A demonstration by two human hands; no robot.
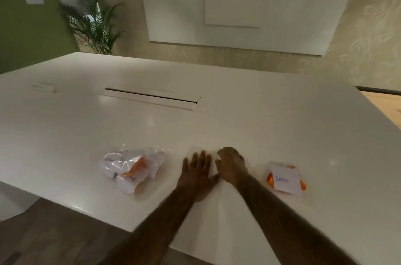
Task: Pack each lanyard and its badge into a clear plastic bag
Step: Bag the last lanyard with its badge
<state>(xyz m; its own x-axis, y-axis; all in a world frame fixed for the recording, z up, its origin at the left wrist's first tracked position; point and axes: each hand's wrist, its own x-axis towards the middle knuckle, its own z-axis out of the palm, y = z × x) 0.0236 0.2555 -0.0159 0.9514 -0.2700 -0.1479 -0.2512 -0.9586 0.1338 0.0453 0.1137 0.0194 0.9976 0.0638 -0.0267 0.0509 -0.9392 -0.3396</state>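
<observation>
We see both hands resting on a clear plastic bag (207, 157) lying flat on the white surface (238, 117): left hand (198, 174) spread flat, right hand (231, 166) curled, grip unclear. Left lie filled bags (130, 169) holding orange lanyards and badges; right, an unbagged badge (286, 180) on its lanyard (270, 180).

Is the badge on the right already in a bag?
Cannot tell. The badge lies on its orange lanyard, apart from both hands; no bag outline shows clearly.
</observation>
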